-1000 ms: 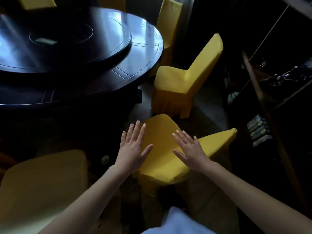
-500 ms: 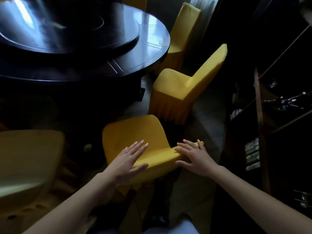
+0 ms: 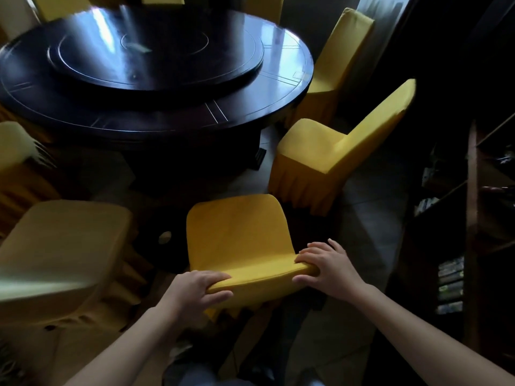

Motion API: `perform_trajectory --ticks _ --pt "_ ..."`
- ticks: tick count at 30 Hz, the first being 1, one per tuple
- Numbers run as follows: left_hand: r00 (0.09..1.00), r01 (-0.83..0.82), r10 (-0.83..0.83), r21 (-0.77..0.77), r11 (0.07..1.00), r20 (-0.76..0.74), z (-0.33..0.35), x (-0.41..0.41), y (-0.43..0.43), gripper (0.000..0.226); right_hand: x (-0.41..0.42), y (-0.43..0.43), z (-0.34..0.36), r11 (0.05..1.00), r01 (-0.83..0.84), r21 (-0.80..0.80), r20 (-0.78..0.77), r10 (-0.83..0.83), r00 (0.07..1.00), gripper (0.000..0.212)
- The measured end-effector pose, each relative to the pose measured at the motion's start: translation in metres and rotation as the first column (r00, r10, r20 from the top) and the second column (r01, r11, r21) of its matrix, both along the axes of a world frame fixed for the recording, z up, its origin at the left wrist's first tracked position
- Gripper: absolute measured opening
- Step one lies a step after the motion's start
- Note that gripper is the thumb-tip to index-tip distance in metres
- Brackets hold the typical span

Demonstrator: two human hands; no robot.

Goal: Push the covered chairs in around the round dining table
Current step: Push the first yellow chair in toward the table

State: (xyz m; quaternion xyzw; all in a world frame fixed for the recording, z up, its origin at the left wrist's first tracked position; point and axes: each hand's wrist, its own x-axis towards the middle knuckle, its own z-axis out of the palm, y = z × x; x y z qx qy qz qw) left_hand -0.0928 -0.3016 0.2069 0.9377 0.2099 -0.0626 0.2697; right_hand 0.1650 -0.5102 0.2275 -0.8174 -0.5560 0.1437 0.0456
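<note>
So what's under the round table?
Under the round table only a dark base shows; the tabletop and shadow hide the rest. The nearest chair stands short of it.

Yellow-covered chair [image 3: 239, 240] facing dark round table [image 3: 156, 79], apart

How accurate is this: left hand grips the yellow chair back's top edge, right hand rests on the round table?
Wrong on the right hand: the head view shows it gripping the chair back too, like the left hand.
</note>
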Motion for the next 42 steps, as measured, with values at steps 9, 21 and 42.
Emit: perform_trajectory --ticks 9,21,42 --pt "0.999 -0.029 0.029 -0.013 1.0 0.027 0.004 0.007 0.006 0.103 0.011 0.01 -0.005 0.999 -0.036 -0.029 -0.001 0.036 0.999 0.092" --pt "0.988 -0.154 0.154 -0.114 0.981 -0.011 0.014 0.026 0.039 0.103 0.015 0.043 -0.003 0.992 0.118 -0.039 0.051 -0.116 0.992 0.099" --pt "0.947 -0.321 0.321 -0.063 0.945 -0.018 0.007 0.078 0.089 0.069 0.073 0.106 -0.006 0.985 0.169 -0.038 -0.089 -0.171 0.981 0.051"
